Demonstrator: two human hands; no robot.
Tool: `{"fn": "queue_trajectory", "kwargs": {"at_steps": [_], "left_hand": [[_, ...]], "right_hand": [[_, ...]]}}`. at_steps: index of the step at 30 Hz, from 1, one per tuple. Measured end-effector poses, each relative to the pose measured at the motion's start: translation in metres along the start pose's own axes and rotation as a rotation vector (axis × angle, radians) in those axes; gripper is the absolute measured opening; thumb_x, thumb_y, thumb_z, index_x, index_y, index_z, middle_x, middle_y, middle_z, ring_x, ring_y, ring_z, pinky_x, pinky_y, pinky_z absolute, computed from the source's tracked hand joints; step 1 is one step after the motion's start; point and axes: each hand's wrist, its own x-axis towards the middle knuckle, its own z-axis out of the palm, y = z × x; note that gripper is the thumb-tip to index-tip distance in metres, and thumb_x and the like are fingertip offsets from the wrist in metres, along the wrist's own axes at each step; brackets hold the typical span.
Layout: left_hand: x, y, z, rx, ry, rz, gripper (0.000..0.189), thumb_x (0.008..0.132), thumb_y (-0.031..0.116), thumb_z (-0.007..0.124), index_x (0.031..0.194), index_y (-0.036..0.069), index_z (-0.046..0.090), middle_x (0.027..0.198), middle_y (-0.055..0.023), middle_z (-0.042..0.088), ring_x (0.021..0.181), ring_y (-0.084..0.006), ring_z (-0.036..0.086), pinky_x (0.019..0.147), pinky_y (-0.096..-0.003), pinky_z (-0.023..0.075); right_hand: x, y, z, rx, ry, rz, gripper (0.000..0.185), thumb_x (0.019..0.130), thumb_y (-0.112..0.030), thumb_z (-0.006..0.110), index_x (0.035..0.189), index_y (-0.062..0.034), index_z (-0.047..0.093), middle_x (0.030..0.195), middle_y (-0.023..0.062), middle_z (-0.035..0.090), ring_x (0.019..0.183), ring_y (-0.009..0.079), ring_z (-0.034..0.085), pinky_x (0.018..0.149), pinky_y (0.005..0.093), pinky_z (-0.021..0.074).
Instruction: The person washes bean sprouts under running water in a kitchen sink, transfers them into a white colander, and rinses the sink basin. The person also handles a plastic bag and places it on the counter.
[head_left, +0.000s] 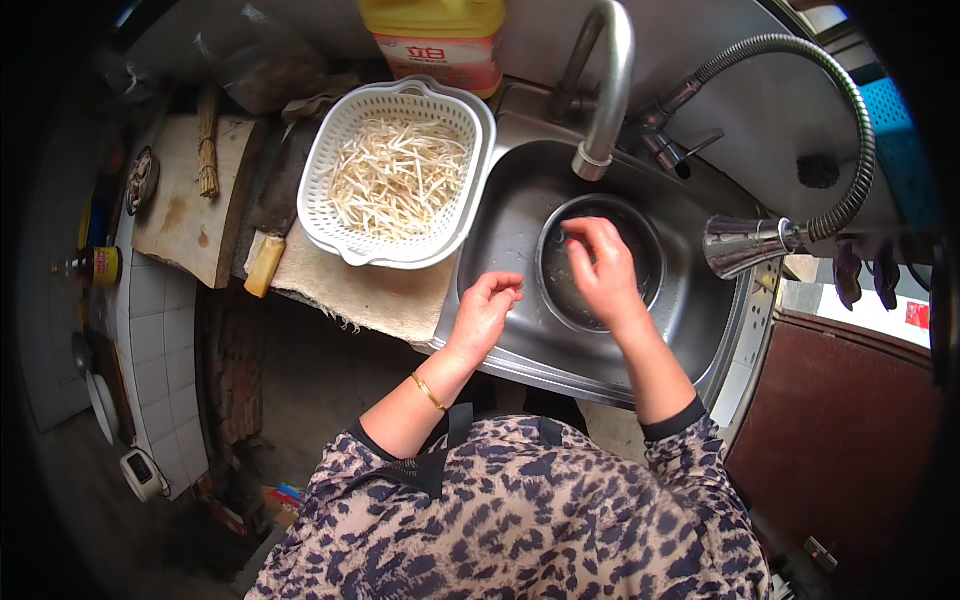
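Note:
My left hand (484, 311) is over the left part of the stainless steel sink (499, 202), its thumb close to its curled fingers; whether something small is between them I cannot tell. My right hand (606, 266), fingers bent and apart, is above a round metal basin (551, 296) standing in the sink. The basin seems to hold water with small bits in it. To the left of the sink, a white plastic colander (315, 184) full of bean sprouts (397, 176) sits in a second white basin (486, 142).
A curved metal faucet (619, 75) overhangs the sink, and a flexible spray hose (862, 142) arches at the right. Left of the colander are a cleaver (281, 187) on a beige cloth (367, 292) and a wooden cutting board (184, 195). Behind stands a yellow detergent jug (435, 45).

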Motion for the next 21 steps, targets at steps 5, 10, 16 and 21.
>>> {"fn": "queue_trajectory", "kwargs": {"at_steps": [5,10,16,21], "left_hand": [[0.013,-0.002,0.019,0.039,0.034,-0.095,0.038,0.09,0.008,0.05,0.126,-0.003,0.049,0.12,-0.0148,0.057,0.104,-0.0195,0.058,0.086,-0.0317,0.047],[0.027,-0.004,0.04,-0.026,0.086,-0.2,0.047,0.087,0.009,0.053,0.132,-0.003,0.043,0.127,-0.0174,0.051,0.106,-0.0203,0.057,0.087,-0.0332,0.0468],[0.038,-0.011,0.051,-0.02,0.179,-0.177,0.051,0.085,0.01,0.055,0.133,-0.003,0.042,0.129,-0.0181,0.05,0.107,-0.0206,0.055,0.089,-0.0326,0.0444],[0.046,-0.012,0.047,0.003,0.268,-0.175,0.05,0.086,0.01,0.054,0.133,-0.002,0.042,0.128,-0.0169,0.052,0.11,-0.0207,0.053,0.091,-0.0327,0.0426]], "right_hand": [[-0.048,0.107,0.014,-0.594,-0.323,0.601,0.051,0.08,-0.014,0.059,0.127,-0.0009,0.047,0.132,0.024,0.043,0.122,0.0405,0.044,0.102,0.0488,0.0384],[-0.064,0.105,0.06,-0.547,-0.65,0.704,0.052,0.079,-0.015,0.058,0.128,-0.0022,0.048,0.134,0.0245,0.042,0.123,0.042,0.043,0.097,0.0506,0.0433],[-0.03,0.108,0.05,-0.535,-0.591,0.362,0.044,0.078,-0.011,0.056,0.122,-0.0074,0.056,0.129,0.0185,0.048,0.118,0.0366,0.051,0.097,0.0462,0.0445],[-0.025,0.118,-0.01,-0.19,-0.536,0.44,0.039,0.08,-0.013,0.058,0.119,-0.0085,0.061,0.118,0.0202,0.058,0.112,0.0365,0.055,0.1,0.0413,0.042]]}}
